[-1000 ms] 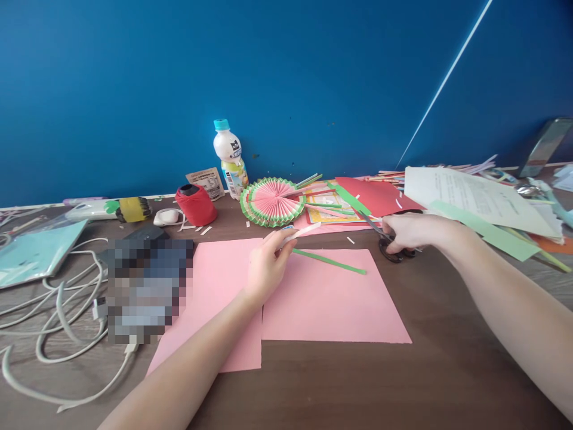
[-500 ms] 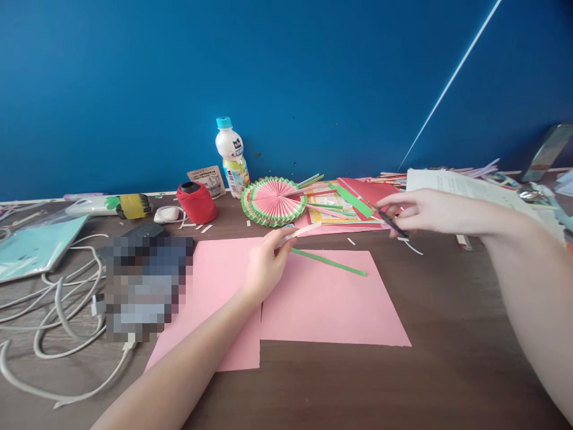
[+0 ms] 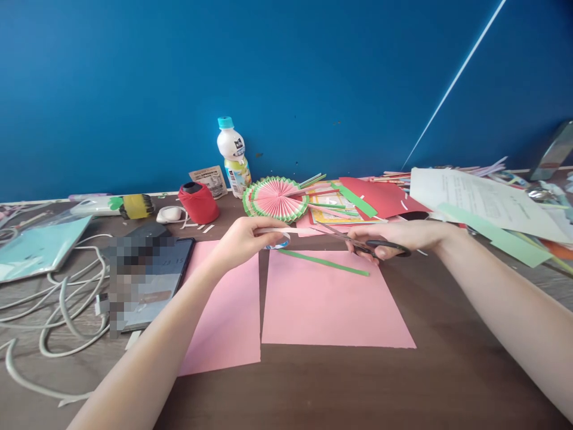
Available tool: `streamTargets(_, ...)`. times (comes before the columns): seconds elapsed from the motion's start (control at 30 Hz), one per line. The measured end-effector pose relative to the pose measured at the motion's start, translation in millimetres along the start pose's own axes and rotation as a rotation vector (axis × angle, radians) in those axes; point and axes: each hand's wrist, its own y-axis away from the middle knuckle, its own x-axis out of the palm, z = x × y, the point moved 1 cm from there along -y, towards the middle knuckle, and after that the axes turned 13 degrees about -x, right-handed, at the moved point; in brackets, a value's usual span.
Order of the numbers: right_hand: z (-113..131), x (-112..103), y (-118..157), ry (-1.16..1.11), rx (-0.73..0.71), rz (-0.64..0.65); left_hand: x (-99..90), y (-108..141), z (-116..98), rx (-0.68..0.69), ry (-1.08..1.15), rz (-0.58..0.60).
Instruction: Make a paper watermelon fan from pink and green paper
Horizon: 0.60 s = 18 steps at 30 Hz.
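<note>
My left hand (image 3: 246, 239) pinches a thin white strip of tape (image 3: 290, 230), which stretches to the right. Just under those fingers shows part of a tape roll (image 3: 282, 241), white with a blue inner ring. My right hand (image 3: 389, 236) grips a pair of scissors (image 3: 329, 232) with dark handles, and the blade tips point left at the strip's end. Below the hands, a narrow green paper strip (image 3: 329, 264) lies across the right-hand pink sheet (image 3: 331, 310). A second pink sheet (image 3: 228, 316) lies to its left, partly under my left forearm.
Behind the hands sits a pleated pink and green paper fan (image 3: 275, 202). A bottle (image 3: 233, 158), a red wrapped roll (image 3: 199, 203) and red paper (image 3: 385, 198) stand or lie near the blue wall. Cables (image 3: 62, 310) and a partly blurred phone (image 3: 152, 286) are at left.
My right hand has brought the scissors left, from beside the red paper to the white strip. My left hand has shifted slightly left and turned, and the tape roll now shows beneath it.
</note>
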Motion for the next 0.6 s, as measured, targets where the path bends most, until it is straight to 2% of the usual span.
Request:
streamTargets(0.07,2.8,3.4,-3.7,-0.093,0.03,0.31,-2.9,1.0,-2.6,-0.013,-0.018,0.024)
streamTargets(0.1,4.2,4.4,-5.3,-0.122,0.034,0.406,-3.8,1.5,-4.1,-0.019,-0.025,0.037)
streamTargets(0.23,7.8,7.0,-10.0,-0.141,0.0,0.456,-4.0,3.5,-9.2,-0.026,-0.02,0.085)
streamTargets(0.37,10.5,10.9,-11.0,-0.184,0.014,0.434,-0.7,4.0,-11.0,-0.02,-0.005,0.117)
streamTargets(0.6,1.7,10.7,-9.2,-0.236,-0.021,0.435,-2.2,2.8,-11.0,-0.004,0.02,0.075)
